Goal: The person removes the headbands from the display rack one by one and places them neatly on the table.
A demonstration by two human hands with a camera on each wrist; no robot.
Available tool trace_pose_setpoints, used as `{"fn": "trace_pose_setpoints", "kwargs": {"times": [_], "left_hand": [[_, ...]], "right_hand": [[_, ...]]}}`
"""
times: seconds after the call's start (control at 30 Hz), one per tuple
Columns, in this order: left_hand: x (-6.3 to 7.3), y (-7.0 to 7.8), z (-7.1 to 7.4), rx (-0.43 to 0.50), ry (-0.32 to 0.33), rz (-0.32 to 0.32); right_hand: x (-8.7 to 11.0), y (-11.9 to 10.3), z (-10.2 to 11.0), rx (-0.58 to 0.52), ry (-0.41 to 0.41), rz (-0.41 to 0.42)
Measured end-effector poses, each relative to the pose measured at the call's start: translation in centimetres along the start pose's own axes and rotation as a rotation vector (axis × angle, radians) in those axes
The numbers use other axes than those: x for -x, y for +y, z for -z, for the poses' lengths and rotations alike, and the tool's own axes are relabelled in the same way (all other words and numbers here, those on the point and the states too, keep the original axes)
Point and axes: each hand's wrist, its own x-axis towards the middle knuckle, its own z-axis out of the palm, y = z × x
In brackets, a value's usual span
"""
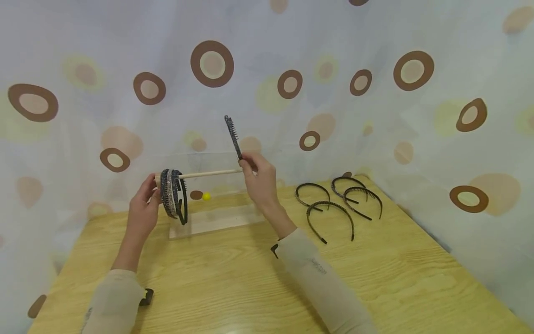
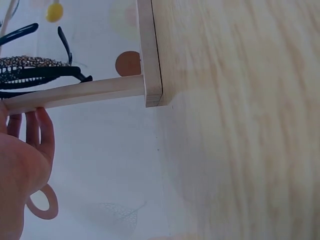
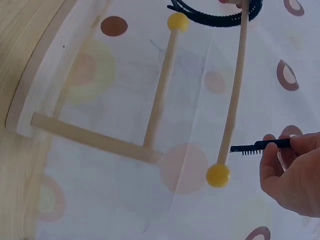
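Left hand (image 1: 143,206): gripping the left upright (image 2: 85,93) of a wooden two-rod rack (image 1: 217,221), fingertips against its edge. Right hand (image 1: 260,183): well apart from the left, thumb and fingers pinching a toothed headband (image 1: 232,135) near one end. Held headband is off the rack, rising from the right fingertips above the rod; in the right-wrist view one tip points at the rod, just beside the yellow ball (image 3: 218,175) capping its free end. Contact between tip and rod: cannot tell.

Next out: glittery and dark headbands (image 1: 168,192) hang on the upper rod (image 1: 210,174), bunched against the left upright beside the left hand. They overlap; count uncertain. A lower rod (image 3: 162,85), also ball-tipped, runs from the right upright (image 3: 90,136) back toward the left.

Right of the right forearm, four more headbands (image 1: 330,203) lie on the wood-grain table (image 1: 217,283), the rear ones overlapping. Behind: pale backdrop (image 1: 250,28) printed with brown rings.

Visibility: held headband is nearly edge-on in the head view, so its arch reads as a strip. Right hand covers the upper rod's end there. Left-wrist frame cuts off the left hand and the hung headbands.
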Motion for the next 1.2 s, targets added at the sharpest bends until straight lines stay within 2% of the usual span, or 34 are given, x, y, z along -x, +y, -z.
{"fn": "trace_pose_setpoints", "kwargs": {"times": [0.27, 0.37, 0.5, 0.67, 0.83, 1.03, 1.2], "left_hand": [[0.0, -0.2, -0.3, -0.012, 0.014, -0.021], [0.0, -0.2, -0.2, -0.028, 0.009, -0.027], [0.2, 0.1, 0.0, -0.051, 0.029, -0.041], [0.2, 0.0, 0.1, -0.027, 0.033, -0.041], [0.2, 0.0, 0.1, -0.026, 0.041, -0.021], [0.2, 0.2, 0.0, -0.035, 0.054, -0.001], [0.1, 0.4, -0.2, -0.038, 0.048, 0.003]], "right_hand": [[-1.1, 1.1, 3.4, -0.05, 0.053, -0.077], [-1.0, 1.6, 4.7, -0.037, 0.076, -0.121], [-0.6, 2.1, 6.3, -0.026, 0.065, -0.194], [-0.2, 3.1, 8.7, -0.028, 0.088, -0.235], [0.1, 4.3, 11.0, 0.035, 0.128, -0.286], [0.8, 6.9, 12.7, 0.126, 0.15, -0.388], [1.6, 8.3, 13.4, 0.191, 0.077, -0.358]]}}
